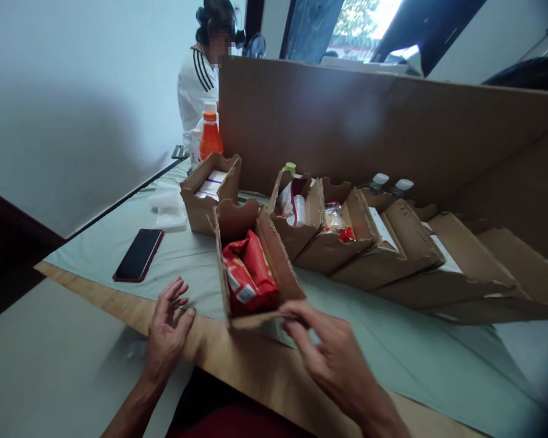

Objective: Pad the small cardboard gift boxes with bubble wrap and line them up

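My right hand pinches the low front edge of a cardboard box at the near side of the table. Inside that box lies a red snack packet with a barcode label. To the left of the box, my left hand is held palm inward with its fingers loosely apart, touching nothing. A black phone with a red case rests flat on the cloth beyond the left hand. Another cardboard box with white cartons stands just behind the box I hold.
A row of cardboard boxes with packets and papers extends to the right. A tall cardboard panel stands behind them. An orange bottle and clear plastic wrap are at the back left. A person in white sits beyond the table.
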### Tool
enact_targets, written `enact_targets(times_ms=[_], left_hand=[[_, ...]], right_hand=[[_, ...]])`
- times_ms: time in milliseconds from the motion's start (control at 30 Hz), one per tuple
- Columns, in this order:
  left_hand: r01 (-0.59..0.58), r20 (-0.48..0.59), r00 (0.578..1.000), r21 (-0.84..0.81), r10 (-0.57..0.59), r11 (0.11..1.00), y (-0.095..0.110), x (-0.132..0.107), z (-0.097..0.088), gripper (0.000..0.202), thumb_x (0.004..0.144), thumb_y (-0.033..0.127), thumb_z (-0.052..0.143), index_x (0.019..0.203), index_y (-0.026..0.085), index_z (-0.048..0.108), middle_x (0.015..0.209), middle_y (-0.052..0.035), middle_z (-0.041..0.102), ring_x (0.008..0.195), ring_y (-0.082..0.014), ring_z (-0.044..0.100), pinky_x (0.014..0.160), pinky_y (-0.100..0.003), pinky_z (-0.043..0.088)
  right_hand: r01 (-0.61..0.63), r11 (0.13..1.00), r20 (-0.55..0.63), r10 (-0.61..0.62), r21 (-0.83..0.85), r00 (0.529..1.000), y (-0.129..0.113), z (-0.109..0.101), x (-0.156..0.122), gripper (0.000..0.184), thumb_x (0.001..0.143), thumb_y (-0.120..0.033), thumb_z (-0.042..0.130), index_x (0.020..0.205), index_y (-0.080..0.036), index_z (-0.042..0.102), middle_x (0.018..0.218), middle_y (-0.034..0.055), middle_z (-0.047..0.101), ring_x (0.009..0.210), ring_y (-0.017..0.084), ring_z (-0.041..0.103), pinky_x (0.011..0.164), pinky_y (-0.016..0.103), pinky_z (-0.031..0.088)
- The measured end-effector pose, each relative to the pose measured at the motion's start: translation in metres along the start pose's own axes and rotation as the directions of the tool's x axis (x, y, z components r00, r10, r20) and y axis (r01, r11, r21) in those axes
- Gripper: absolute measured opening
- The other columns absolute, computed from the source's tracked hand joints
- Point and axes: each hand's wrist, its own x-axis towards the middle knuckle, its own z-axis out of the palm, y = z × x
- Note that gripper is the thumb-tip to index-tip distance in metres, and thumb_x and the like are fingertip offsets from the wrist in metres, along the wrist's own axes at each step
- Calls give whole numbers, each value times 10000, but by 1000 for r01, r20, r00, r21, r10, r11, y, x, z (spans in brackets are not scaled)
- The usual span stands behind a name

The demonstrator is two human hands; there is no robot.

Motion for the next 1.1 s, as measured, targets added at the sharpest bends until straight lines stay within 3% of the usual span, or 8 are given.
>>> enact_targets(times_ms=[100, 200, 300, 467, 633, 833, 967, 1100], left_hand=[[-11, 122, 992, 2, 10, 1000, 12, -4, 3, 691, 883, 357, 682, 1522, 264, 435, 1534, -124, 512, 1380, -301, 531, 1126, -458, 461], [-12, 265, 964, 18, 7, 1000, 21, -12, 10, 726, 838, 382, 722, 1503, 247, 462, 1507, -127, 540, 1406, -317, 510, 1172, -467, 421], [65, 378, 920, 107, -102, 992, 20, -25, 14, 481, 764, 422, 758, 1190, 213, 677, 1116, -110, 720, 1168, -331, 659, 1044, -452, 528], [162, 355, 907, 206, -228, 965, 2, -47, 23, 268, 731, 437, 723, 876, 220, 665, 829, -60, 685, 843, -289, 682, 766, -401, 589], [37, 403, 913, 66, -61, 997, 17, -34, 77, 322, 746, 417, 723, 981, 211, 641, 957, -68, 687, 999, -280, 668, 909, -401, 561], [-94, 619, 778, -51, 105, 994, 39, 1, 162, 676, 811, 372, 672, 1434, 184, 489, 1473, -151, 542, 1396, -339, 497, 1188, -496, 376], [-49, 619, 784, -18, 50, 999, 23, -10, 167, 817, 849, 350, 640, 1583, 212, 308, 1591, -161, 432, 1469, -345, 428, 1194, -527, 368], [15, 597, 802, 27, -28, 1000, 16, -32, 165, 821, 856, 343, 645, 1592, 218, 303, 1619, -166, 398, 1470, -360, 423, 1196, -546, 367]], right_hand=[[-159, 986, -209, 166, 50, 964, 29, -37, -50, 154, 959, -293, 597, 1049, -273, 720, 864, -6, 779, 693, 128, 745, 572, 156, 553], [-260, 955, -411, 296, 142, 862, 58, -55, -91, 399, 945, -363, 633, 1336, -280, 623, 1066, 46, 796, 891, 168, 783, 748, 210, 621], [-301, 934, -365, 352, 190, 862, 69, -39, -123, 624, 873, -450, 698, 1436, -221, 558, 1279, 132, 735, 1118, 256, 741, 833, 301, 642], [-447, 881, -244, 472, 155, 847, 64, 22, -137, 440, 787, -525, 747, 1065, -183, 756, 934, 110, 797, 817, 288, 767, 720, 371, 649], [-455, 883, -423, 458, 115, 782, 89, 14, -117, 412, 833, -610, 672, 656, -238, 677, 576, 50, 662, 563, 246, 640, 579, 352, 559], [-491, 850, -587, 499, 190, 637, 144, -24, -104, 558, 783, -667, 669, 1072, -190, 678, 1010, 132, 756, 957, 316, 701, 848, 430, 553], [-525, 807, -515, 582, 271, 629, 162, -13, -120, 548, 882, -601, 618, 1259, -204, 605, 1082, 114, 744, 932, 262, 703, 771, 357, 548], [-555, 771, -463, 634, 313, 619, 169, -8, -126, 511, 888, -597, 618, 1194, -189, 646, 1053, 117, 756, 956, 276, 707, 786, 361, 540]])
